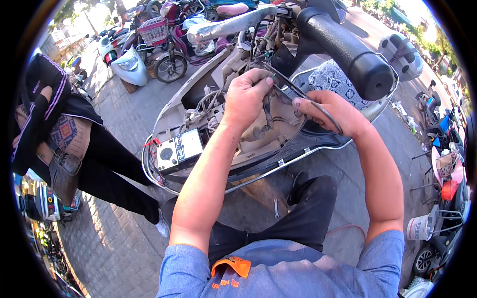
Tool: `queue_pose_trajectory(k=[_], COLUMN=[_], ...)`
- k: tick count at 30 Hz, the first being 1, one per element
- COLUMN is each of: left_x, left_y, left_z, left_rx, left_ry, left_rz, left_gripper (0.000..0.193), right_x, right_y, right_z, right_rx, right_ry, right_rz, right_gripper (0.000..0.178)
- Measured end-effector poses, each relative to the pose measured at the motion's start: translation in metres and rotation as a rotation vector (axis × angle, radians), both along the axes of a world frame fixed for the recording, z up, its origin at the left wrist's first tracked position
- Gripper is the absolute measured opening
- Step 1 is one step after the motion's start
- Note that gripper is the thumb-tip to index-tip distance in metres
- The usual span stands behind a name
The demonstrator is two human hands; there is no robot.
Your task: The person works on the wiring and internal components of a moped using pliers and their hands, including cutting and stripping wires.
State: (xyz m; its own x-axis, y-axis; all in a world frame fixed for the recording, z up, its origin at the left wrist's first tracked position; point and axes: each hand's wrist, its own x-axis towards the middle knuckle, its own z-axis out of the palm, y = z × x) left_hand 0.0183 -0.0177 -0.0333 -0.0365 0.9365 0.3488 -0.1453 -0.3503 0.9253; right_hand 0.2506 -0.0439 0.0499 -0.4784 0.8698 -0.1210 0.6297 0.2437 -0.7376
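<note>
Fingers [304, 105] of the right hand [338, 111] are closed round a black cable [294, 87] slanting up-left over the opened scooter body [251, 149], upper end nearer the left hand [247, 97], whose fingertips are pinched together, can't tell on what tbh.

In the upper middle of the frame, the right hand [330, 110] holds a black cable [332, 118]. The left hand [249, 94] is near it, with thumb and finger pinched together. Both are above an opened scooter [266, 164]. At the middle left, a meter [180, 150] lies on its edge. A wrench [277, 208] is on the ground at lower centre. At the left, another person [107, 141] stands in dark clothes.
</note>
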Motion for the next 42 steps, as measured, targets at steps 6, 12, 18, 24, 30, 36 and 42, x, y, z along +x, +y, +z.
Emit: queue_pose_trajectory(k=[6,12,18,24,30,36,42], left_x=[-0.005,0.001,0.017,0.021,0.016,0.011,0.008], left_y=[-0.002,-0.011,-0.019,-0.019,-0.016,-0.013,-0.008], left_z=[0.008,0.015,0.014,0.014,0.006,0.003,-0.005], left_rx=[-0.047,-0.063,-0.077,-0.121,-0.057,-0.106,-0.069], left_ry=[0.053,0.106,0.016,0.023,-0.175,-0.231,-0.261], left_rz=[-0.036,0.055,0.145,0.205,0.033,-0.045,-0.09], left_gripper=[0.016,0.015,0.01,0.008,0.01,0.01,0.012], right_x=[0.011,0.005,0.001,-0.009,-0.009,-0.001,0.01], right_y=[0.007,-0.011,-0.03,-0.025,-0.022,-0.012,0.004], right_z=[0.003,-0.01,-0.034,-0.041,-0.028,-0.009,-0.005], right_rx=[-0.223,0.567,0.919,1.052,0.773,0.378,0.134], right_ry=[0.096,-0.372,-0.44,-0.456,-0.409,-0.25,-0.149], right_rz=[-0.042,-0.144,-0.23,-0.273,-0.182,-0.09,0.006], right_gripper=[0.064,0.065,0.059,0.059,0.062,0.066,0.072])
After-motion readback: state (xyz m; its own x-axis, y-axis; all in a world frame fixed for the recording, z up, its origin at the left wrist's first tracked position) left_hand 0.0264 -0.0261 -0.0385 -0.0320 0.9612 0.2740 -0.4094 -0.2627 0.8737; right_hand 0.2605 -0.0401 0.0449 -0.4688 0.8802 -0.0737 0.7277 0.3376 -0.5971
